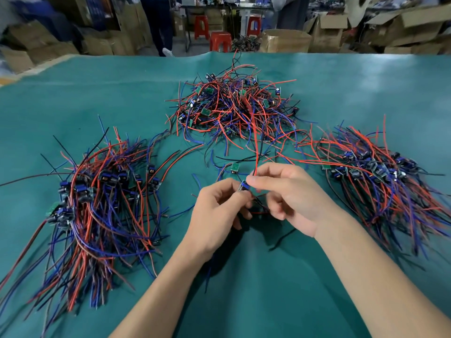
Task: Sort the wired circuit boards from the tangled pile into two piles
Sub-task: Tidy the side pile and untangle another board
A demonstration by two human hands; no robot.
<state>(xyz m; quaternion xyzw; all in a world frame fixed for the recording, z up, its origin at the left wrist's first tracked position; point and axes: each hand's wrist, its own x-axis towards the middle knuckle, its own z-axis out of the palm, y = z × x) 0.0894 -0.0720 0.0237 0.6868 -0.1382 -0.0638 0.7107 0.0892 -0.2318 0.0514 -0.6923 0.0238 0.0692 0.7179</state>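
A tangled pile (234, 108) of small circuit boards with red, blue and black wires lies at the table's middle back. One sorted pile (102, 196) lies to the left and another sorted pile (380, 174) to the right. Between my hands is a small blue circuit board (244, 185). My left hand (217, 211) pinches it from below. My right hand (288, 191) pinches a red wire (255, 132) that runs up into the tangled pile. A loose green board (234, 167) lies just beyond my hands.
A teal mat (268, 276) covers the table. Cardboard boxes (285, 41) and red stools (220, 41) stand past the far edge, and a person's legs (158, 28) show behind it. Stray wires trail across the mat between the piles.
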